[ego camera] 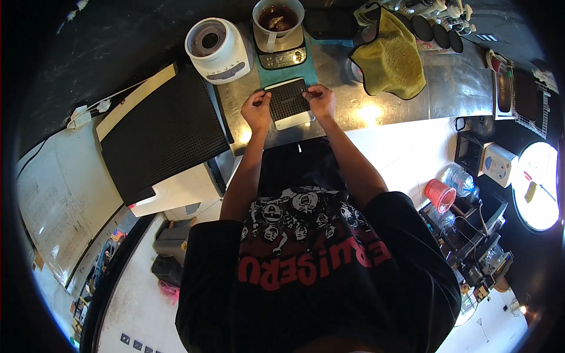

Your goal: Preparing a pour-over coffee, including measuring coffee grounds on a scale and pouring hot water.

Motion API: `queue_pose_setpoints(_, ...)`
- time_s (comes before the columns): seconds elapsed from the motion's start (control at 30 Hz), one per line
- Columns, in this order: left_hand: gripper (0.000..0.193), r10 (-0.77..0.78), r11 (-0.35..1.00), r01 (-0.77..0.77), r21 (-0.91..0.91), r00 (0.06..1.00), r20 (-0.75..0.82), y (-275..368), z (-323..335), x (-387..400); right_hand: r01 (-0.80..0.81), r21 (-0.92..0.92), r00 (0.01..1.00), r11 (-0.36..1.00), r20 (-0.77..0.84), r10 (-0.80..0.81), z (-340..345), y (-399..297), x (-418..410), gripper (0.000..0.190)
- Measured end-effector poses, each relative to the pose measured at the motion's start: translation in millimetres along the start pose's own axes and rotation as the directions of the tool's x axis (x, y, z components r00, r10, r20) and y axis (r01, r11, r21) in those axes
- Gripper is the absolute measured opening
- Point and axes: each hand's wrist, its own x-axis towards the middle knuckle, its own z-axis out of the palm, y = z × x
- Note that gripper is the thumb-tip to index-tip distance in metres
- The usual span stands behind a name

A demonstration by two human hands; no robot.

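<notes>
My left hand [257,110] pinches the left edge of a small black gridded mat [289,100], thumb against fingers. At its upper right edge, my right hand [322,100] pinches the same mat. The mat lies over a slim white flat device [295,120], perhaps a small scale, whose near end shows bare. Beneath is a stainless steel counter [340,110]. Just beyond stands a digital kitchen scale [282,58], bearing a jug [273,34] of dark brown liquid with something pale in it. A teal cloth [310,66] is spread under that scale.
A white blender base [216,55] stands at the back left. To the right, a yellow-green towel [388,57] is draped over something. A large black perforated mat [167,128] covers the surface on my left. Several dark-lidded canisters [440,36] line the back right.
</notes>
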Motion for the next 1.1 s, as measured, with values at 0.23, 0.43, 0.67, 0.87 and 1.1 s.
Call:
queue_pose_setpoints(0.23, 0.019, -0.057, 0.995, 0.059, -0.083, 0.998, 0.028, -14, -4, 1, 0.046, -0.045, 0.999, 0.998, 0.001, -0.046, -1, 7, 0, 0.022)
queue_pose_setpoints(0.43, 0.019, 0.027, 0.998, -0.027, -0.064, 1.000, 0.003, -23, 3, 11, 0.055, -0.053, 0.998, 0.997, -0.020, -0.056, 2, 9, 2, 0.023)
queue_pose_setpoints(0.67, 0.018, 0.033, 0.997, -0.034, -0.068, 0.999, -0.017, -28, 2, 10, 0.046, 0.002, 0.998, 0.999, -0.035, -0.045, 5, 3, 1, 0.022)
queue_pose_setpoints(0.87, 0.017, -0.045, 0.990, 0.042, -0.136, 0.999, -0.018, -12, 5, 6, 0.033, 0.002, 0.999, 0.999, -0.035, -0.033, 4, 7, 5, 0.021)
queue_pose_setpoints(1.1, 0.022, 0.029, 0.995, -0.025, -0.093, 0.999, 0.041, -36, -14, -21, 0.012, -0.006, 1.000, 1.000, -0.021, -0.012, 3, 5, 5, 0.021)
